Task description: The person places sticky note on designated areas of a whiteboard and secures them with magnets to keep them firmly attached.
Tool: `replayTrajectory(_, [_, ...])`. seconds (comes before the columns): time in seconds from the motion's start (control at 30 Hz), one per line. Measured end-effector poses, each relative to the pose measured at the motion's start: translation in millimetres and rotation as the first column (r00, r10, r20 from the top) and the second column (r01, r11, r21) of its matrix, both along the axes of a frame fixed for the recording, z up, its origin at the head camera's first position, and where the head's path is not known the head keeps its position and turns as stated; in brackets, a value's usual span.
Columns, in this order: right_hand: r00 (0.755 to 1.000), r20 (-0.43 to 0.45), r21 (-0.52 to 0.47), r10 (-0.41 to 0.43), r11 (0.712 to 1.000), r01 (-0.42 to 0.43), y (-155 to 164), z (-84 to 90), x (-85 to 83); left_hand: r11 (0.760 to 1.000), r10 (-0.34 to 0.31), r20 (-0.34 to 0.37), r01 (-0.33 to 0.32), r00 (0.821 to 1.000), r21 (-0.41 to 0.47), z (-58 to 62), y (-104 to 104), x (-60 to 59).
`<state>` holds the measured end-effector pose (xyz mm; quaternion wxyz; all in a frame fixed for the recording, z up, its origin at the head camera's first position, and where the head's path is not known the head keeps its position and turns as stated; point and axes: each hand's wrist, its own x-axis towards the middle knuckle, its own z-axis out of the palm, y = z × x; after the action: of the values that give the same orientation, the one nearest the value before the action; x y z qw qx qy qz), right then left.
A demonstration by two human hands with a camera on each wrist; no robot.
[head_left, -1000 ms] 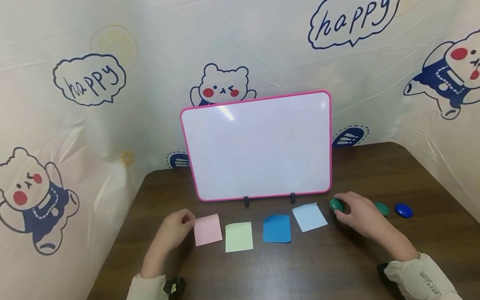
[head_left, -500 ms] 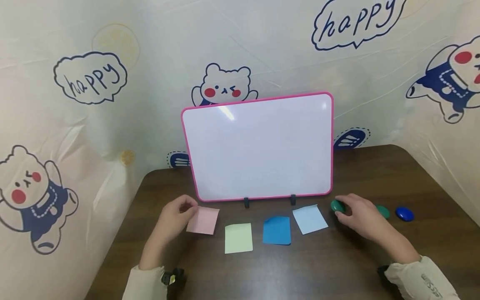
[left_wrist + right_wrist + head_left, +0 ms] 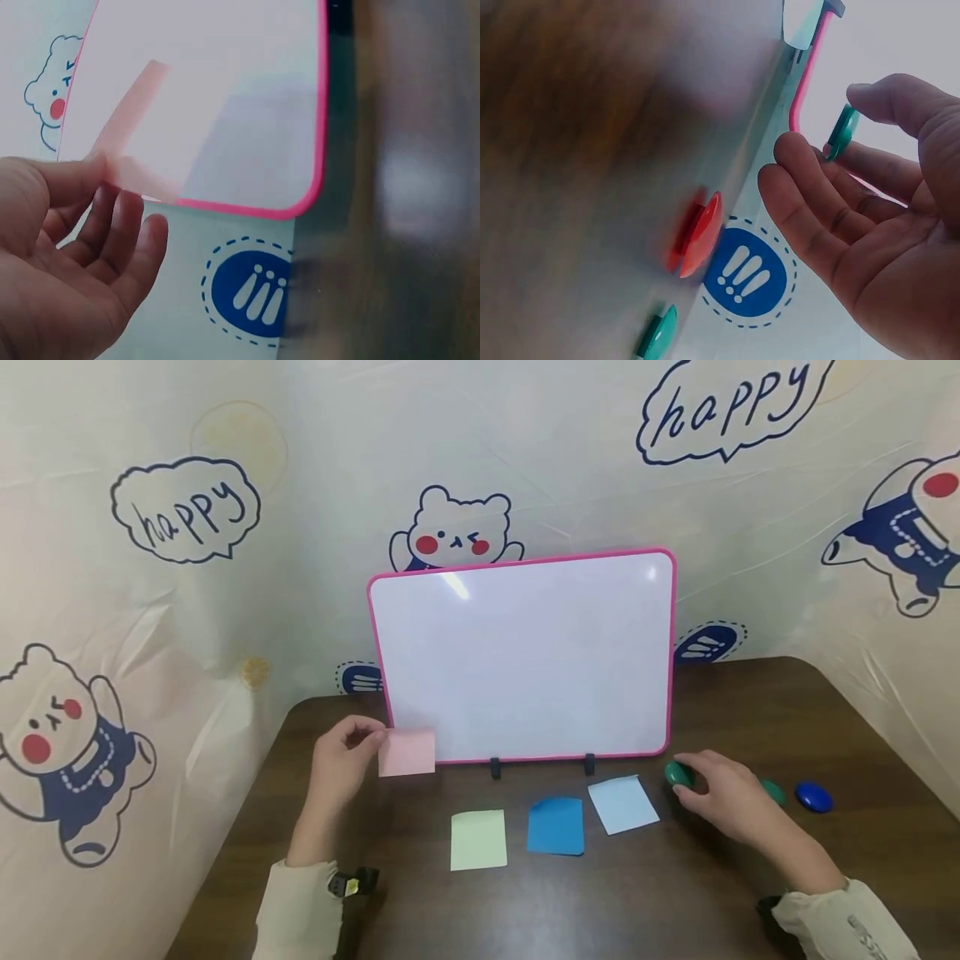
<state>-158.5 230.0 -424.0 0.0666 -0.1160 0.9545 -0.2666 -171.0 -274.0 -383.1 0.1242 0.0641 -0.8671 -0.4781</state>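
Left hand: our left hand (image 3: 341, 760) pinches the pink sticky note (image 3: 407, 752) between thumb and fingers (image 3: 112, 225) and holds it clear of the counter (image 3: 615, 893), at the lower left corner of the whiteboard (image 3: 525, 652). In the left wrist view the note overlaps the board face; we cannot tell whether it touches.

Right hand: our right hand (image 3: 720, 797) rests low on the counter, thumb and fingers closed on a green magnet (image 3: 677, 773) just right of the board's lower right corner. The right wrist view shows the same magnet (image 3: 843, 131) held edge-on between thumb and fingertips.

Whiteboard: upright on two small black feet, pink frame, face blank; no note or magnet is on it.

Notes on the counter: light green note (image 3: 478, 839), dark blue note (image 3: 556, 826) and pale blue note (image 3: 622, 804) lie flat in a row in front of the board.

Spare magnets: a second green magnet (image 3: 772, 792) and a blue magnet (image 3: 813, 797) sit to the right of our right hand; the right wrist view also shows a red magnet (image 3: 699, 235).

Progress (our judgement): early. One note and one magnet are in hand, nothing is fixed to the board, three notes are untouched.
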Motion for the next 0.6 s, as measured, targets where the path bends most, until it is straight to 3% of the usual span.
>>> replayTrajectory(0.4, [1.000, -0.017, -0.015, -0.007, 1.000, 0.007, -1.7, -0.2, -3.3, 0.978, 0.110, -0.138, -0.083, 0.984, 0.193, 11.2, 6.6, -31.0])
replayTrajectory(0.6, [1.000, -0.023, -0.032, -0.013, 0.999, 0.012, -5.5, 1.7, -6.0, 0.977, 0.107, -0.152, -0.076, 0.982, 0.198, 19.2, 4.0, -52.4])
